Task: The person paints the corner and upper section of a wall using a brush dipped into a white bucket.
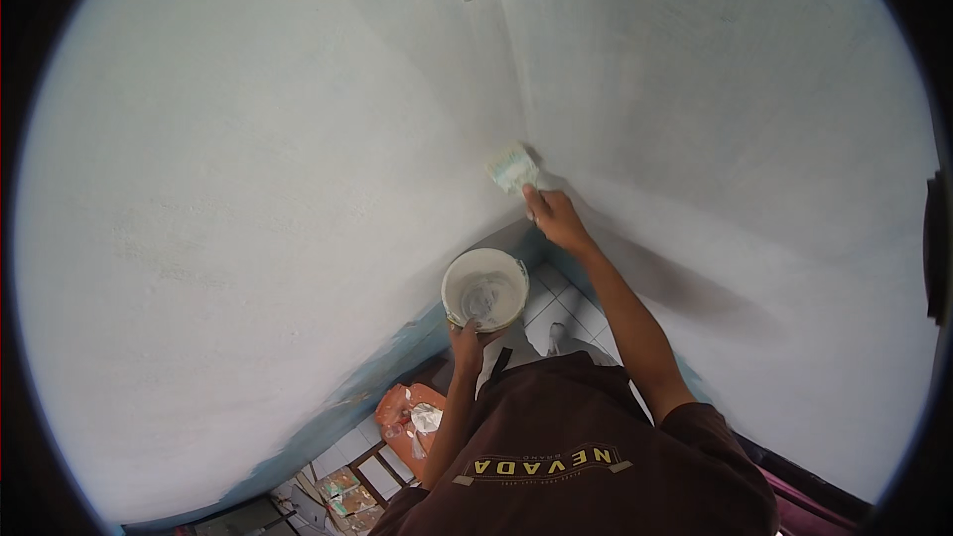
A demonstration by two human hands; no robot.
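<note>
My right hand (555,217) grips a wide paintbrush (512,167) by its handle, with thumb and fingers closed around it. Pale paint coats the bristles, which are at the inner corner where two whitish walls (298,126) meet. Below and to the left, my left hand (470,342) holds a white plastic bucket (452,286) at its rim and side, the thumb over the edge. Whitish residue covers the bucket's inside; how much paint is in it, I cannot tell.
Blue paint (357,380) shows along the lower walls. Under me lies a tiled floor (555,313). An orange, paint-spattered container or seat (394,406) stands at lower left, near paint-stained boards (346,495). A dark object (935,249) is at the right edge.
</note>
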